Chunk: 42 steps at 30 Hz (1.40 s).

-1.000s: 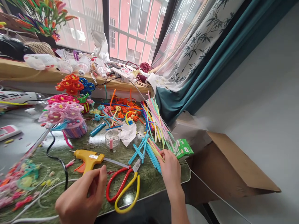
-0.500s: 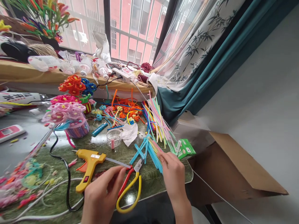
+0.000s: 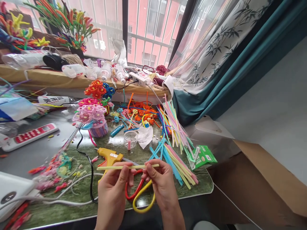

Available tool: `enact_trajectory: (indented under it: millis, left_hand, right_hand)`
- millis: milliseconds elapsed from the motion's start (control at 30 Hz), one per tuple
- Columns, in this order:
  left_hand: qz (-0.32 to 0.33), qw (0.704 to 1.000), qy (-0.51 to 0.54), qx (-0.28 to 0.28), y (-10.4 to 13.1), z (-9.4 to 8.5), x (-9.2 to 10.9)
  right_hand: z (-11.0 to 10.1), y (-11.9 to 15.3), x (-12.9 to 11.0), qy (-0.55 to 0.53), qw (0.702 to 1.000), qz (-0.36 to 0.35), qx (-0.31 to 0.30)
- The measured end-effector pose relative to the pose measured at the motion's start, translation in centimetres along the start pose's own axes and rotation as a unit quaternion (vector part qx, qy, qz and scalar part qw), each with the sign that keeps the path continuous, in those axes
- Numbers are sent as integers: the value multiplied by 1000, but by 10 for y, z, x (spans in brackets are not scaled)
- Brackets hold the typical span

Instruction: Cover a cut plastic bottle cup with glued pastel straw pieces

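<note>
A pale yellow pipe cleaner [image 3: 137, 167] lies level across both hands above the table's front part. My left hand [image 3: 115, 188] pinches it between thumb and fingers, and its left end sticks out past that hand. My right hand [image 3: 160, 182] pinches it near the right end. Beneath the hands are scissors [image 3: 144, 209] with one red and one yellow handle; their blades are hidden. A yellow glue gun [image 3: 109, 157] lies just beyond my left hand. Beside my right hand are cut blue pipe cleaners [image 3: 173, 166] and a bunch of yellow and pink ones [image 3: 185, 171].
Farther back lie long pastel pipe cleaners [image 3: 175, 124], a clear round cup [image 3: 130, 140], crumpled tissue [image 3: 145, 136] and a blue lighter [image 3: 117, 131]. A pot of pink flowers [image 3: 98, 127] stands left. A black cable [image 3: 88, 159] crosses the table. An open cardboard box [image 3: 259, 179] is at right.
My right hand has come left from the pipe cleaner bunch, and a yellow pipe cleaner now spans both hands. My left hand has closed on it. The camera view has turned left.
</note>
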<state>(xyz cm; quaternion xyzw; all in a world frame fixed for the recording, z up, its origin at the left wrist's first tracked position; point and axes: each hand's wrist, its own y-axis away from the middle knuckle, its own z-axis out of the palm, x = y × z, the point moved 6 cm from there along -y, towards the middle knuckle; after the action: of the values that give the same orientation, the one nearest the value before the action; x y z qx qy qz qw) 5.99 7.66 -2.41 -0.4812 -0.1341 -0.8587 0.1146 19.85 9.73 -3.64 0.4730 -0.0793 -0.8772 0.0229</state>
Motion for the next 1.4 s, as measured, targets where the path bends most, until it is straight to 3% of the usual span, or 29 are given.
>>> enact_trajectory:
  millis: [167, 300, 467, 567, 700, 867, 1167, 1400]
  left_hand:
    - [-90, 989, 105, 49, -7, -1, -6]
    - [-91, 987, 123, 40, -17, 7, 3]
    - [-17, 997, 60, -44, -45, 30, 35]
    - [-16, 992, -1, -123, -65, 47, 45]
    - [-13, 975, -101, -197, -87, 55, 41]
    - [-29, 957, -170, -234, -92, 45, 21]
    - [3, 979, -121, -164, -71, 34, 22]
    - [16, 977, -161, -136, -64, 27, 24]
  right_hand:
    - [15, -9, 13, -112, 990, 80, 17]
    - [27, -20, 11, -146, 984, 97, 1]
    - [48, -55, -13, -136, 988, 59, -52]
    - [57, -81, -31, -89, 992, 2, -91]
    - [63, -106, -41, -24, 988, -69, -133]
    - [61, -116, -30, -1, 985, -78, -153]
    - [57, -110, -18, 28, 981, -65, -182]
    - [59, -105, -14, 36, 978, -78, -192]
